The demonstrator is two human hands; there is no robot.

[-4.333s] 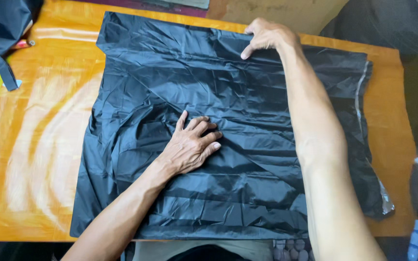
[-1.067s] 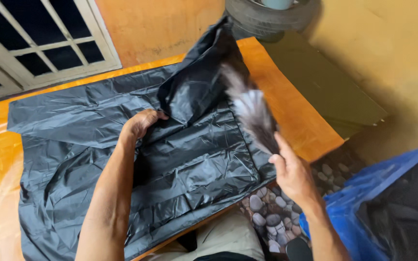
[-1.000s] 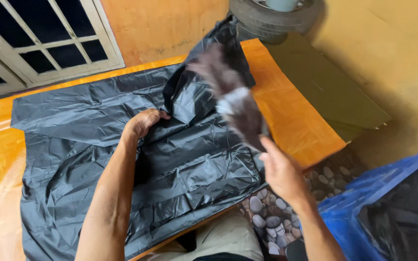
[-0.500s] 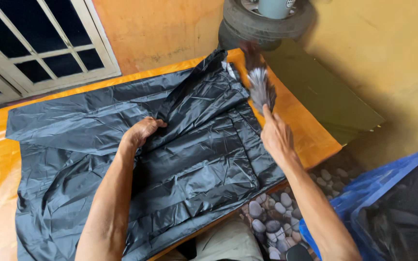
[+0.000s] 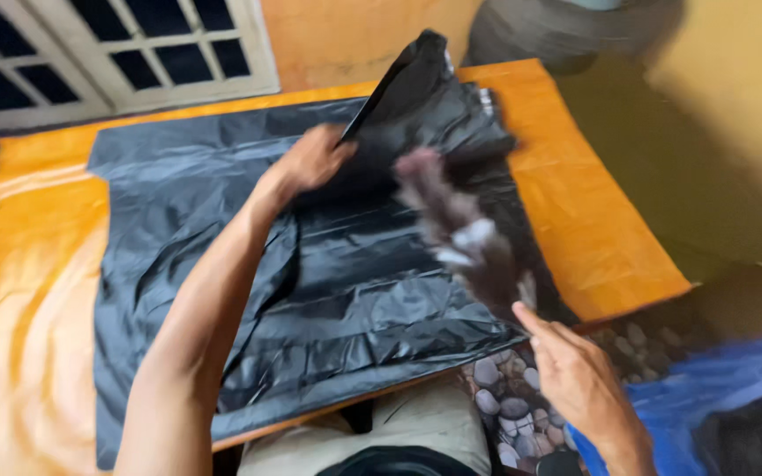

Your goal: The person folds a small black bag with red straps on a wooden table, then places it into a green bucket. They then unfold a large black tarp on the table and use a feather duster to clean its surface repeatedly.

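Head view — left hand [image 5: 310,161] lifts black bag [image 5: 354,264] edge — right hand [image 5: 579,383] grips feathery bundle [image 5: 469,238].

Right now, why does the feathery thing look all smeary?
Head view: the feather duster is streaked by motion blur, and the right hand beside it is soft too; the black plastic sheet looks sharper, with pale glare on its creases and on the orange table.

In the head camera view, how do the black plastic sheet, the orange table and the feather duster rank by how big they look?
1. orange table, though partly covered
2. black plastic sheet, spread over much of it
3. feather duster, blurred, by the right hand

The left hand lifts the sheet's edge. The duster is closer to the camera, yet plainly smallest.
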